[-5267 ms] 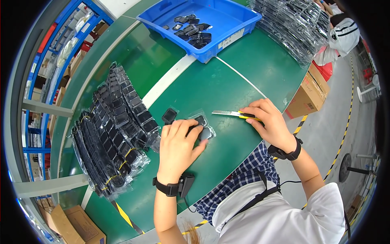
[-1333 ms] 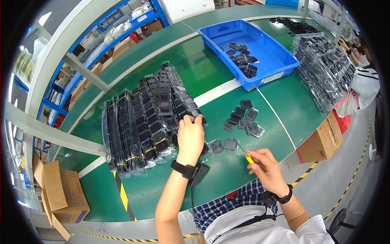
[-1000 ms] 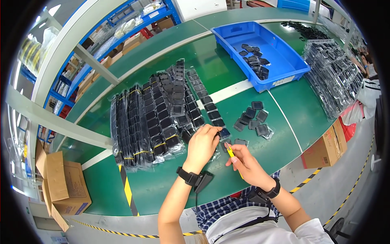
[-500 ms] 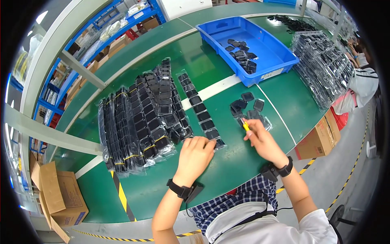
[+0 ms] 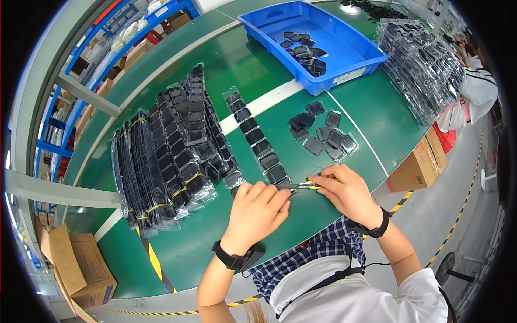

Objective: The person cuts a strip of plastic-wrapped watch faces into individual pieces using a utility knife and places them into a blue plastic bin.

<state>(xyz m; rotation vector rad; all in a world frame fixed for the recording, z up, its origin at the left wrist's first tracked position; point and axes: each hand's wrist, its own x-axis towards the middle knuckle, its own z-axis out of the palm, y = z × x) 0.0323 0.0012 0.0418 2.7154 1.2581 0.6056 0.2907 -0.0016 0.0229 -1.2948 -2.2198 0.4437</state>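
Observation:
A strip of black square pieces in clear plastic film [image 5: 257,141] lies lengthwise on the green table. At its near end my left hand [image 5: 256,212] is closed, fingers bent and pressed on the last piece, partly covering it. My right hand [image 5: 347,194] grips a yellow-handled utility knife [image 5: 308,185]. Its metal blade points left and reaches the strip's near end, close to my left fingertips. Whether the blade is in the film I cannot tell. Beyond my right hand lie several separate black squares in film [image 5: 334,138], loosely scattered and partly overlapping.
Left of the strip lie many bundled strips [image 5: 161,156], some tied with yellow bands. A blue bin [image 5: 323,81] at the back holds loose black squares. More film-wrapped strips [image 5: 414,67] are piled at right, near another person [image 5: 474,89]. Cardboard boxes [image 5: 89,264], [image 5: 420,161] stand beside the table.
My right hand has moved from the loose squares left and nearer, bringing the knife to the strip's near end. The loose squares lie more spread out. The whole view has shifted slightly.

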